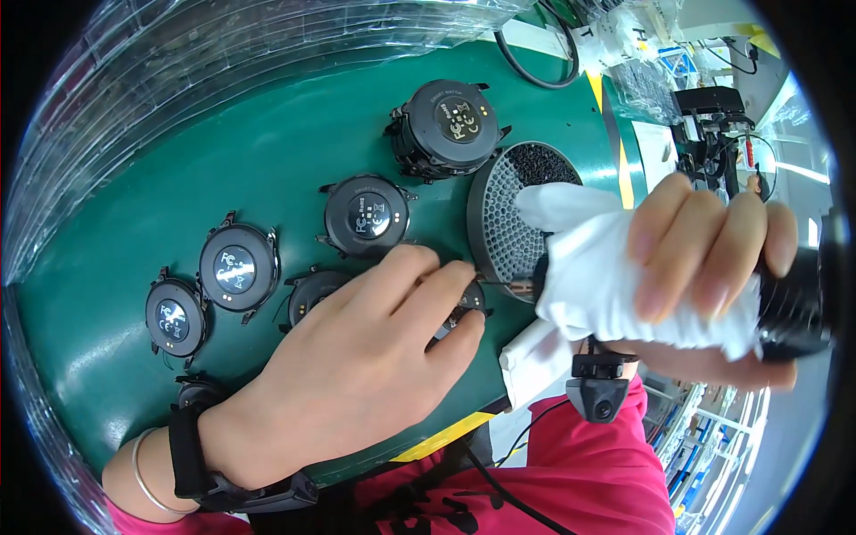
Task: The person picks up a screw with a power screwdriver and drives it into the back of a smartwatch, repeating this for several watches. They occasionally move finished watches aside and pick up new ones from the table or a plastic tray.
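My left hand (357, 357) reaches over the green bench, fingers bent and closed on a black round smartwatch body (461, 323). Most of that watch is covered by the fingers. A powered screwdriver (798, 303), wrapped in white cloth (580, 272) along its front half, is gripped in my right hand (709, 245). Its thin bit points left, with the tip beside my left fingertips; whether it touches the watch is hidden. Another watch body (314, 292) lies partly under my left hand. Further face-down watches (366, 216) lie to the left, backs up.
Behind my hands stands a stack of watch bodies (455, 125). A round grey dish (513, 201) with a holed plate and tiny black screws sits beside it. Clear plastic wrap (223, 53) borders the far and left sides. Yellow-black tape (446, 437) marks the front edge.
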